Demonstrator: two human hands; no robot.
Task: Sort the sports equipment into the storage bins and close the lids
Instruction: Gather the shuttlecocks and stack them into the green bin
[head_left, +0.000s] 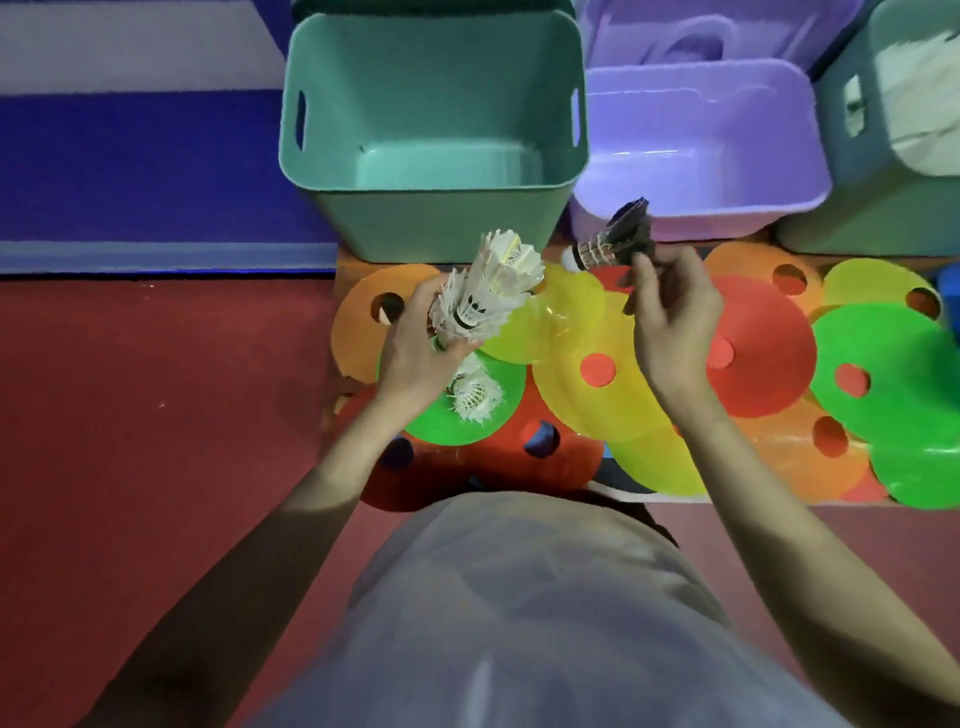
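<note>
Head view gives me the teal bin (434, 218) open beyond both hands. My left hand (415, 358) grips stacked white shuttlecocks (485, 291), another white one (475, 397) just below its fingers; my right hand (670, 322) pinches what looks like a dark shuttlecock (610, 241).

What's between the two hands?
Head view: yellow flat disc markers lie on the floor between the left hand and right hand.
</note>
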